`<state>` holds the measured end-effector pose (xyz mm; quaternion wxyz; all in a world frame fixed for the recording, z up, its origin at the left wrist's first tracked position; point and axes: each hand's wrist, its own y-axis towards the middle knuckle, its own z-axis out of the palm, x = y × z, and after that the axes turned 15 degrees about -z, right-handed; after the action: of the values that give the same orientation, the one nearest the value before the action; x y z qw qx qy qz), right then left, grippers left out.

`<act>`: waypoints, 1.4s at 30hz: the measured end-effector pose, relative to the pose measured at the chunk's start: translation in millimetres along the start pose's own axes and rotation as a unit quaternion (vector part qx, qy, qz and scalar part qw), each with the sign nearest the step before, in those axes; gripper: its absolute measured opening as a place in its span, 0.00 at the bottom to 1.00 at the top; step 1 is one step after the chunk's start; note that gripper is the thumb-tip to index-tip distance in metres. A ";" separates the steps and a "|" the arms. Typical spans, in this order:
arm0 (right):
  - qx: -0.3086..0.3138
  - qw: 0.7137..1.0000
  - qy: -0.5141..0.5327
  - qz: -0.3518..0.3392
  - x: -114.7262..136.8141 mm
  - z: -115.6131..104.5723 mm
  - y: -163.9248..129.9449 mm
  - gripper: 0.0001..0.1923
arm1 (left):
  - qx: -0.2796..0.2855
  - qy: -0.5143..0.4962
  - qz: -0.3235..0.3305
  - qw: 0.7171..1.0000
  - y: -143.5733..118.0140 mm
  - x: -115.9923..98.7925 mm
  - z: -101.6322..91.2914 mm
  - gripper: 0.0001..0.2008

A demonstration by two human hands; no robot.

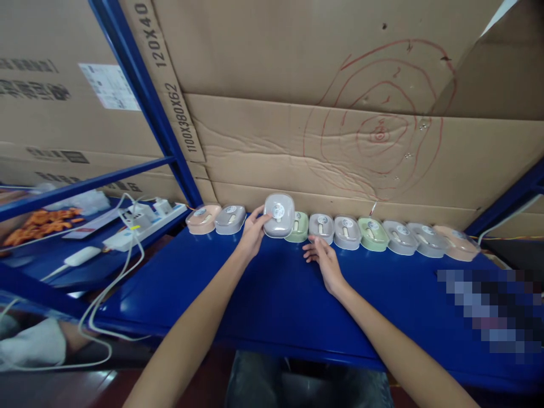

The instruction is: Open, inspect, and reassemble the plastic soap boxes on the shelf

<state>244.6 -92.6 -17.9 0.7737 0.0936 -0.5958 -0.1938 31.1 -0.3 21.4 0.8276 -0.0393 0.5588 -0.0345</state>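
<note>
My left hand [254, 231] grips a grey lidded box [279, 218] by its left side, holding it tilted with its clear lid and round label facing me. Just right of it, partly covered, sits a green lidded box [300, 228]. My right hand [322, 255] has its fingers apart and holds nothing; it is close to the front of another grey box [322, 226] in the row. To the left of my left hand stand a grey box [230, 220] and a peach box [203, 220].
Along the back of the blue shelf [272, 300], the row goes on right with a green box [373, 233] and a peach box [457, 243]. Cardboard [263, 136] stands behind. A blue post [140, 85], a power strip [147, 226] and white cables [127, 272] are at left.
</note>
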 end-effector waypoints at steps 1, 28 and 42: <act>0.002 1.000 0.000 0.001 -1.1 -0.2 -0.1 0.37 | -0.031 0.000 0.003 1.000 4.3 -0.7 -3.9 0.31; 0.045 0.999 -0.018 0.005 -5.8 -1.1 1.9 0.41 | -0.218 0.489 0.175 0.827 20.4 5.6 -31.7 0.12; 0.055 0.998 -0.031 0.006 -8.0 -2.5 2.5 0.41 | -0.170 0.678 0.224 0.679 -0.5 17.6 -15.6 0.17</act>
<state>245.7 -87.2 -24.7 0.7498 0.1265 -0.6298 -0.1584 23.2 -3.0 -0.6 0.1838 -0.0186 0.9554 0.2305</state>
